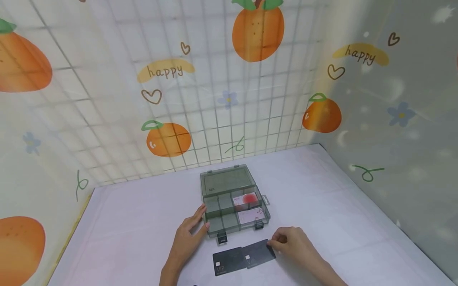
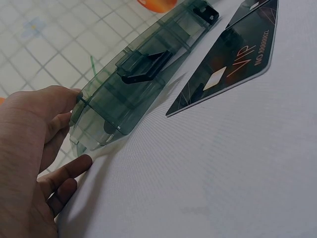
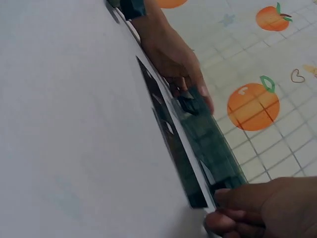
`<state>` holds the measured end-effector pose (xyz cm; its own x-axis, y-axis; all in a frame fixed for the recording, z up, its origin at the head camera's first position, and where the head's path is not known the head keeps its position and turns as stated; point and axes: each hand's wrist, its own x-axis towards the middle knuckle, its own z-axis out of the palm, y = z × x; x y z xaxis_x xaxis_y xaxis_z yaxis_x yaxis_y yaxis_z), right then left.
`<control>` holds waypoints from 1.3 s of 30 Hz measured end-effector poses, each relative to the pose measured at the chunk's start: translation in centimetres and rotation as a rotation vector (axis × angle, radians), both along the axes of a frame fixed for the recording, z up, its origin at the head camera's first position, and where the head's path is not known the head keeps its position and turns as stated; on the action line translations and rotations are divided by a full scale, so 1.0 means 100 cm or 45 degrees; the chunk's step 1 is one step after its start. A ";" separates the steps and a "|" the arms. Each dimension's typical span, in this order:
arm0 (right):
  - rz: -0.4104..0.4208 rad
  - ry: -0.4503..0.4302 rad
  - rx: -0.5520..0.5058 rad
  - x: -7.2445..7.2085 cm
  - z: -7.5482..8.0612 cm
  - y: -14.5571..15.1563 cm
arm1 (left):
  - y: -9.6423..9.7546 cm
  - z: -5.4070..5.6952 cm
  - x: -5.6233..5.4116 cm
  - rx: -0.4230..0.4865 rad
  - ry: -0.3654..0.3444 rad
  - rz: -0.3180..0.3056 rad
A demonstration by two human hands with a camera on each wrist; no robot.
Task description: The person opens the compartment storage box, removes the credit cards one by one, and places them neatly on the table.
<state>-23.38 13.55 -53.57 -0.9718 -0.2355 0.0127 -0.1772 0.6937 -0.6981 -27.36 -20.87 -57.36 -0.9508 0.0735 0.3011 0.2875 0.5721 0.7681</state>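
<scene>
A green see-through plastic box (image 1: 229,228) stands on the table with its lid (image 1: 229,180) swung back. My left hand (image 1: 187,234) rests against its left side, thumb by the front corner and fingers fairly straight; the left wrist view shows this hand (image 2: 29,134) at the box's end. Two black VIP cards lie in front of the box: a left card (image 1: 229,262) and a right card (image 1: 259,256), side by side with edges overlapping. My right hand (image 1: 295,246) pinches the right card's upper right corner between thumb and curled forefinger.
Inside the box are divided compartments; a card with a red circle (image 1: 245,200) lies in the back right one, a pale pink card (image 1: 251,215) in the front right one. Two dark latches hang at the box's front. A patterned curtain (image 1: 229,79) surrounds the white table (image 1: 143,222).
</scene>
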 end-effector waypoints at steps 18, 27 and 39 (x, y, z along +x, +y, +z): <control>0.198 0.414 -0.154 -0.077 -0.007 0.031 | 0.000 0.001 0.001 0.009 -0.002 -0.006; 0.363 0.274 -0.103 -0.100 -0.016 0.034 | 0.003 0.001 0.000 0.066 0.213 0.042; 0.426 0.287 -0.101 -0.105 -0.024 0.036 | 0.037 0.030 0.001 -0.325 0.379 -0.056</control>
<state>-33.83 17.19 -55.93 -0.8127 -0.5275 0.2476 -0.5385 0.5176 -0.6650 -27.23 -17.16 -54.39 -0.8187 0.2205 0.5302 0.5049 0.7160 0.4820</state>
